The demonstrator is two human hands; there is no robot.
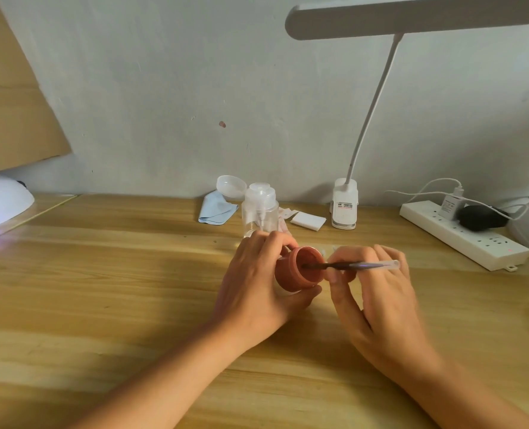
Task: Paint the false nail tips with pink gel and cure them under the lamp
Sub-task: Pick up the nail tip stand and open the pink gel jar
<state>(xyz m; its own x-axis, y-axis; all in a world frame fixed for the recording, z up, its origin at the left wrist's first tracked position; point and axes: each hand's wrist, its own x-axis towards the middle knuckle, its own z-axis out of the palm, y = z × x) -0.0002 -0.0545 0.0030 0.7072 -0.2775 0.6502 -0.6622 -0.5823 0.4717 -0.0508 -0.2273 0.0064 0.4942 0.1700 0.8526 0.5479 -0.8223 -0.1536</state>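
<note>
My left hand (253, 289) grips a small pink gel pot (297, 270), tilted so its open mouth faces right. My right hand (377, 292) pinches a thin brush (359, 265) with a clear handle, held level. The dark bristle end reaches into the pot's mouth. At the far left edge the white curing lamp (0, 202) glows violet underneath. No nail tips can be made out clearly; a clear strip lies on the wood behind my hands.
A clear pump bottle (260, 209) with its cap flipped open stands just behind my left hand. Beside it lie a blue cloth (216, 209) and white pads (308, 220). A clip desk lamp (345, 202) and a power strip (464, 236) sit at the back right.
</note>
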